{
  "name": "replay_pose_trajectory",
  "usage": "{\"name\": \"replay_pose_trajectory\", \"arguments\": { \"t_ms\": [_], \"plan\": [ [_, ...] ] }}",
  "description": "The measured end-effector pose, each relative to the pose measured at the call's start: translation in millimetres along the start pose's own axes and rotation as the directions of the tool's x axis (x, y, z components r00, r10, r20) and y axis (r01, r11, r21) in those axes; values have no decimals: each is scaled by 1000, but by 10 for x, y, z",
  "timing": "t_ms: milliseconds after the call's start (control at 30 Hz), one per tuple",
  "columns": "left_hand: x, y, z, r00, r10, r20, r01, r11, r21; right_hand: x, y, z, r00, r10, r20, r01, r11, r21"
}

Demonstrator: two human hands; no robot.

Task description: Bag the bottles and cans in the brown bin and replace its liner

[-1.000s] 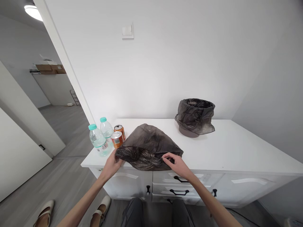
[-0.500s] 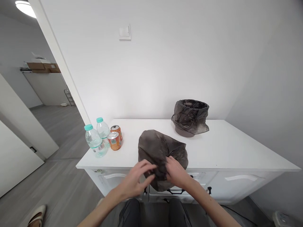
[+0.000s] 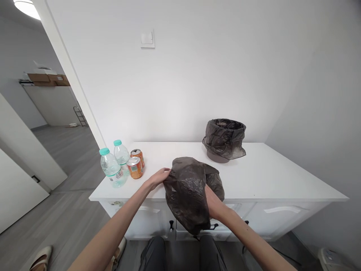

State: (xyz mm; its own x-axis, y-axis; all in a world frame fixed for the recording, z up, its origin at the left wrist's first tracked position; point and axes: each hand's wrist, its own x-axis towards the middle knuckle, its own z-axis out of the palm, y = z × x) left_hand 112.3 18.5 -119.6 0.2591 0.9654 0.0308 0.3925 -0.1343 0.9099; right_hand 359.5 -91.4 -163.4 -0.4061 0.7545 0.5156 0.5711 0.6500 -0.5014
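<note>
White wall [image 3: 180, 82] with one light switch [image 3: 147, 39], doorway at left onto a grey floor [image 3: 73, 158]; before the wall, one white cabinet [image 3: 138, 220], its tabletop [image 3: 270, 177] bearing the following. Item: two clear bottles with teal caps, upright at the left end, one nearer [image 3: 113, 168], one behind [image 3: 121, 153]. Item: two orange cans, upright just beside the bottles, front one [image 3: 135, 169] partly covering the rear one [image 3: 138, 154]. Item: one round bin [image 3: 217, 157], near the wall, right of centre, dark liner [image 3: 224, 140] folded over its rim. Item: one dark thin plastic bag [image 3: 187, 190], crumpled, at the front edge between both hands, lower part hanging past the edge. Left hand [image 3: 159, 177]: fingertips at the bag's left side, whether the grip pinches it cannot be told. Right hand [image 3: 213, 202]: fingers hidden by the bag, state of grip cannot be told
</note>
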Motion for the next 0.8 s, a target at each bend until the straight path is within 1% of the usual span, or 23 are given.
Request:
{"name": "replay_pose_trajectory", "arguments": {
  "t_ms": [67,133,200,267,300,333,367,400,433,467,500,533,567,600,633,667,700,733,767,800],
  "plan": [
    [52,-2,64,999,-24,28,24,999,23,28,-27,-143,995,45,-83,-49,998,-44],
    [66,-27,82,999,-39,11,38,998,46,50,19,-373,970,118,-213,-142,985,-99],
    [43,-78,57,998,-48,-40,51,997,65,43,131,-639,909,184,-375,-254,956,-146],
    [-14,-145,12,992,-61,-108,69,995,78,-3,251,-861,811,268,-521,-401,902,-160],
    [-55,-179,-9,987,-67,-143,80,994,81,-34,287,-930,768,302,-564,-459,875,-156],
    [-101,-209,-26,982,-75,-173,90,993,82,-67,295,-962,745,320,-585,-489,859,-153],
    [-152,-234,-35,977,-84,-196,101,992,79,-95,269,-953,750,317,-581,-486,860,-158],
    [-207,-252,-39,971,-81,-227,102,992,79,-114,210,-902,779,291,-555,-451,875,-174],
    [-262,-262,-39,961,-52,-272,79,993,91,-121,122,-815,823,245,-512,-391,899,-197],
    [-317,-265,-36,944,12,-330,32,991,126,-113,15,-698,869,194,-455,-321,921,-220],
    [-369,-263,-35,918,110,-380,-38,981,192,-91,-99,-562,910,154,-384,-260,934,-243],
    [-415,-257,-37,887,232,-400,-121,952,283,-56,-207,-416,944,125,-307,-210,942,-262],
    [-454,-252,-43,857,357,-373,-208,900,384,-12,-299,-274,968,106,-226,-169,945,-280],
    [-483,-249,-52,838,459,-295,-288,832,475,37,-363,-146,982,109,-152,-151,943,-298],
    [-503,-251,-63,837,518,-178,-358,763,539,87,-396,-42,986,142,-92,-164,934,-318],
    [-514,-261,-74,842,537,-46,-416,702,578,134,-395,31,979,197,-45,-200,918,-341],
    [-516,-278,-81,847,526,79,-462,653,600,176,-361,70,963,271,-10,-256,895,-365],
    [-512,-301,-83,849,496,183,-493,618,612,211,-299,75,935,354,16,-320,864,-389],
    [-504,-330,-80,849,458,262,-512,593,621,238,-216,50,900,434,35,-383,827,-412],
    [-495,-360,-70,849,420,319,-522,577,629,256,-121,3,862,504,48,-437,788,-435]
  ]
}}
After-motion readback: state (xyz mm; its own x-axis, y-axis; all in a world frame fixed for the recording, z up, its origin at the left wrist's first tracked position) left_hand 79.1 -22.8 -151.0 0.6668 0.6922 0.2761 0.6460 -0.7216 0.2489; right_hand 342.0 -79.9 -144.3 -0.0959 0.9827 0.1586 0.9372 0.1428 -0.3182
